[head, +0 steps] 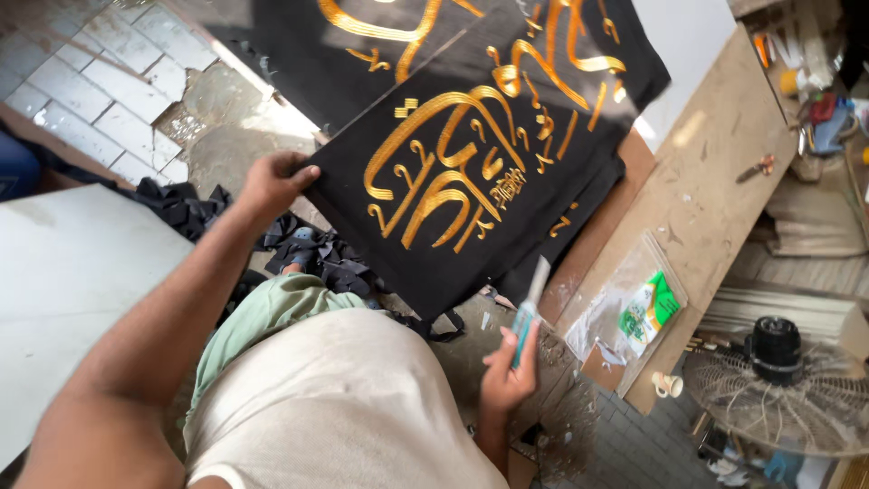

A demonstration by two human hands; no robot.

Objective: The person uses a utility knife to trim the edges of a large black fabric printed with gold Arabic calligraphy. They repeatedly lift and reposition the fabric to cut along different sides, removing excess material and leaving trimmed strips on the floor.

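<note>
My left hand [272, 181] grips the left corner of a black cloth-covered panel [471, 226] with raised gold ornamental embroidery, holding it tilted over my lap. My right hand [507, 371] is closed around a slim teal-handled utility knife [529, 308], blade pointing up toward the panel's lower edge, a little apart from it. More black panels with gold embroidery [362, 54] lie beneath and behind the one I hold.
A wooden board [715, 181] runs along the right with a clear plastic bag [634, 308] holding a green packet. A floor fan [787, 380] lies at the lower right. Black fabric scraps [308, 249] are on the floor, a white board [72, 290] at left.
</note>
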